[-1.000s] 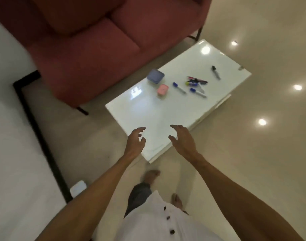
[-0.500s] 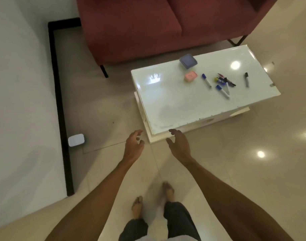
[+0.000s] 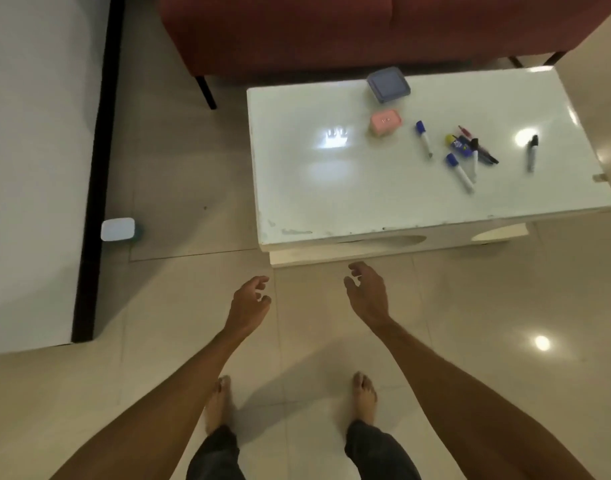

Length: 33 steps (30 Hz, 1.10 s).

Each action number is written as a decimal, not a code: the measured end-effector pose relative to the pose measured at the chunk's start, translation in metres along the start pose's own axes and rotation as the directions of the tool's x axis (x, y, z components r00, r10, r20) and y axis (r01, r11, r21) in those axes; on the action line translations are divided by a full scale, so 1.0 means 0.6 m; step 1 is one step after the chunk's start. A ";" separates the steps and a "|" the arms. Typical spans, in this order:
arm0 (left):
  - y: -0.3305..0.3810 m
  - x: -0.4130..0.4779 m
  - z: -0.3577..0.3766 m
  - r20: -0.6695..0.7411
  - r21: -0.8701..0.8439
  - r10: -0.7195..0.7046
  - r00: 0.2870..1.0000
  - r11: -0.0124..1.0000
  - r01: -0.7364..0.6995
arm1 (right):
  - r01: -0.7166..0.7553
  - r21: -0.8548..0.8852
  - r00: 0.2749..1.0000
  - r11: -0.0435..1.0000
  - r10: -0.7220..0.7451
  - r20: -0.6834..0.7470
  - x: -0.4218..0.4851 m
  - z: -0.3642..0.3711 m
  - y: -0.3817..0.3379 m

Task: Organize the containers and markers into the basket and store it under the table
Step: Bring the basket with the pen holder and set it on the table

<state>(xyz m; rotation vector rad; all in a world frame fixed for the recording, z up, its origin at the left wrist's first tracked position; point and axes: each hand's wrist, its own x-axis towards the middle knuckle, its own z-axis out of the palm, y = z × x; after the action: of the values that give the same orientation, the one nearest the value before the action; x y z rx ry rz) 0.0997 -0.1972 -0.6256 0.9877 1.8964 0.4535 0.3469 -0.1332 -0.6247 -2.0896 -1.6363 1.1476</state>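
On the low white table (image 3: 332,188) lie a blue square container (image 3: 388,84), a small pink container (image 3: 385,122) and several markers: one blue-capped marker (image 3: 424,138), a pile of markers (image 3: 470,152) and a black marker (image 3: 532,152) apart to the right. My left hand (image 3: 248,301) and my right hand (image 3: 366,294) hover over the floor just in front of the table's near edge, fingers apart and holding nothing. No basket is in view.
A red sofa (image 3: 332,32) stands behind the table. A white wall with a black skirting strip (image 3: 96,168) runs along the left, with a small white box (image 3: 118,229) on the floor beside it. My bare feet stand on glossy beige tiles.
The view has swung so the table now lies square ahead and closer. Both hands have stayed open, now lower, in front of the table's near edge instead of over its corner.
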 end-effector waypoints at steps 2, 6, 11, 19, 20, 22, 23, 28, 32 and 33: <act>0.001 0.018 0.063 -0.018 -0.029 -0.028 0.999 0.999 0.028 | 0.019 -0.002 1.000 1.000 -0.019 0.022 0.036 -0.004 0.066; -0.025 0.069 0.175 -0.033 -0.075 -0.069 0.997 0.995 0.066 | 0.010 0.045 1.000 0.999 -0.011 0.023 0.107 0.026 0.183; -0.094 0.195 0.283 -0.086 -0.130 -0.098 0.991 0.988 0.086 | -0.031 0.215 0.999 0.976 0.032 -0.004 0.218 0.111 0.295; -0.167 0.476 0.386 -0.386 -0.330 -0.084 0.919 0.942 -0.053 | 0.044 0.388 0.972 0.921 0.050 -0.228 0.489 0.227 0.391; -0.172 0.507 0.391 -0.432 -0.334 -0.073 0.899 0.939 -0.084 | 0.060 0.420 0.968 0.906 0.050 -0.246 0.520 0.236 0.393; -0.180 0.564 0.400 -0.491 -0.326 -0.054 0.869 0.937 -0.126 | 0.065 0.506 0.969 0.860 0.066 -0.236 0.573 0.251 0.388; -0.181 0.584 0.403 -0.497 -0.324 -0.049 0.866 0.937 -0.132 | 0.050 0.542 0.973 0.839 0.082 -0.216 0.594 0.256 0.388; -0.200 0.671 0.406 -0.454 -0.380 -0.089 0.887 0.919 -0.102 | 0.049 0.452 0.981 0.891 0.043 -0.191 0.651 0.285 0.402; -0.229 0.690 0.393 -0.475 -0.431 -0.121 0.872 0.896 -0.111 | 0.008 0.446 0.973 0.895 0.096 -0.210 0.645 0.282 0.409; -0.238 0.681 0.393 -0.485 -0.433 -0.134 0.864 0.895 -0.104 | 0.002 0.460 0.973 0.888 0.105 -0.205 0.631 0.279 0.410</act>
<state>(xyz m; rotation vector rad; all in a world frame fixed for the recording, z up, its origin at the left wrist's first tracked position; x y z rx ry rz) 0.1334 0.0174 -1.0678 0.5694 2.1078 1.1800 0.4252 0.0817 -1.0487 -1.8776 -1.0817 1.1298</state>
